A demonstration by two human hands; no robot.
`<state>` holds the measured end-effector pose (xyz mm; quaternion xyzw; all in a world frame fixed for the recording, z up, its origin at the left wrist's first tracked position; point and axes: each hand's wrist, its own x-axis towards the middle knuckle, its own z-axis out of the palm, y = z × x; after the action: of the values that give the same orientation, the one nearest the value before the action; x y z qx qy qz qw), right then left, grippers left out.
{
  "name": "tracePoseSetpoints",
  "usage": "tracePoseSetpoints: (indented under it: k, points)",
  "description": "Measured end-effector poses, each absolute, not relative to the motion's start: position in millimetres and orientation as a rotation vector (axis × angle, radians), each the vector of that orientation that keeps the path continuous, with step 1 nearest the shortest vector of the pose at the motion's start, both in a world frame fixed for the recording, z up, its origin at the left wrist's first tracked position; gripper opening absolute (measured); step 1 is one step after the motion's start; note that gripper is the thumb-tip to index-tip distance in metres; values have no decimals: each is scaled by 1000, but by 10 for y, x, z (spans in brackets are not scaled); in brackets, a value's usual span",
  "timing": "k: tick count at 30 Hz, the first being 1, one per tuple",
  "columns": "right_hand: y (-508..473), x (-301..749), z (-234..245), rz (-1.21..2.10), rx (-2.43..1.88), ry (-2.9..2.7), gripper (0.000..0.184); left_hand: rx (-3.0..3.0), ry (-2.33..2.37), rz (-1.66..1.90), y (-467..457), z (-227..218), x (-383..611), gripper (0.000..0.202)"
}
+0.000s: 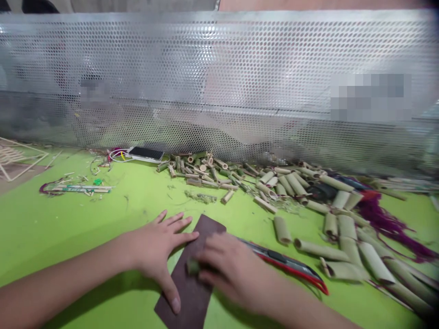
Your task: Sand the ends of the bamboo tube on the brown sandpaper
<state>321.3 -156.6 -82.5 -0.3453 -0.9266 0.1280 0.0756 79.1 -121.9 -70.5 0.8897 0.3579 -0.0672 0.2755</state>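
Observation:
A dark brown sheet of sandpaper (192, 297) lies flat on the green tabletop in front of me. My left hand (156, 249) is spread out, with its thumb and a fingertip pressing on the sheet's left side. In my right hand (231, 269) the fingers are closed around a short green bamboo piece (193, 266), which rests on or just over the sandpaper; motion blurs this hand a little. Partly behind the right hand lies a red and black utility knife (279, 258).
Cut bamboo tubes (284, 183) are heaped along the back and right. Purple thread (387, 219) lies among them. A phone with a white cable (146, 154) sits by the perforated metal screen (206, 82). Thin sticks (82, 188) and a wooden frame (20, 157) are at left.

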Motion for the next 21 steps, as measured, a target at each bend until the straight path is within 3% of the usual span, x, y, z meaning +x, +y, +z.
tracePoseSetpoints:
  k: [2,6,16,21]
  points:
    - [-1598,3195,-796,333,-1219,-2686,18,2377,969,-202,-1216,-698,793,135]
    - [-1686,3175,-771,514,-912,-2796,19,2388,942,-153,-1220,-727,770,134]
    - [-1576,3254,-853,265,-1260,-2677,16,2370,855,-120,-1188,-750,772,133]
    - [-1640,3192,-857,401,-1014,-2793,13,2388,844,-75,-1193,-800,755,133]
